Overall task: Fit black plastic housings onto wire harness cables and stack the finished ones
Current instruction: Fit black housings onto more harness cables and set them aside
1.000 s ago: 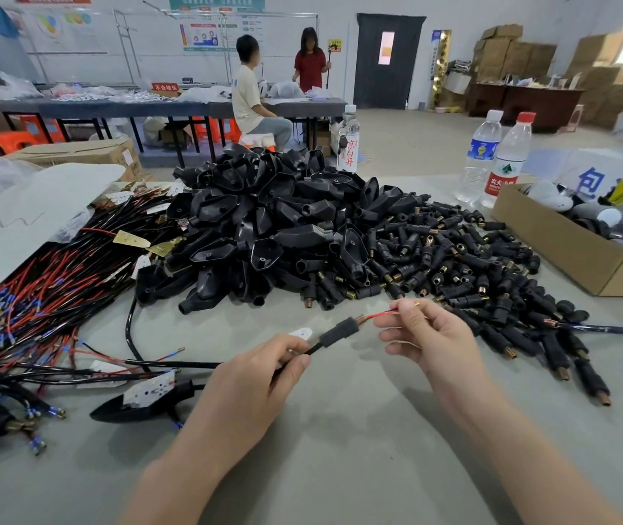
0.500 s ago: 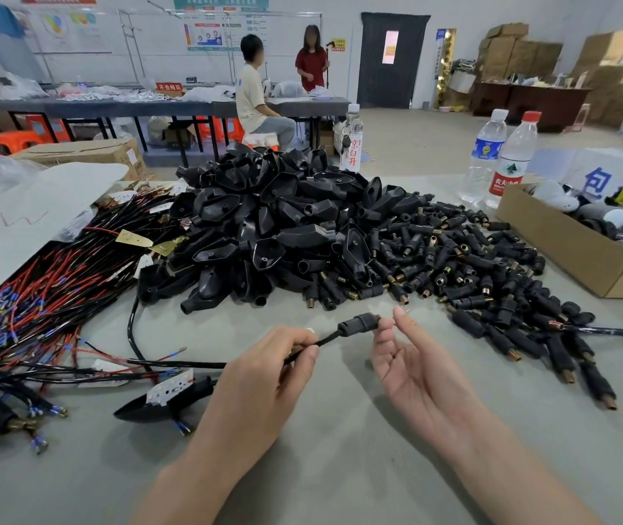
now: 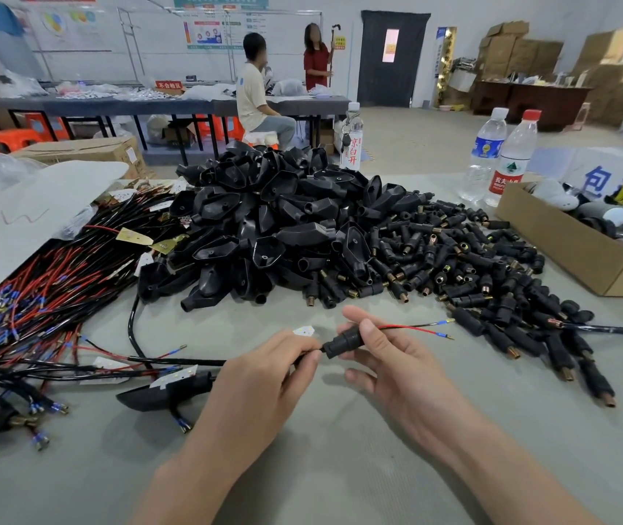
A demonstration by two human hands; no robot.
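On grey workshop table (image 3: 340,471), pinching thin black harness cable (image 3: 188,361) with left hand (image 3: 260,377), gripping small black plastic sleeve (image 3: 344,339) with right hand (image 3: 397,367), likely to slide it along.

The right hand (image 3: 397,367), open half a second ago, now pinches the small black housing (image 3: 345,339) between thumb and forefinger. The red and black wires (image 3: 410,328) have emerged and trail out beyond its fingers (image 3: 357,315).
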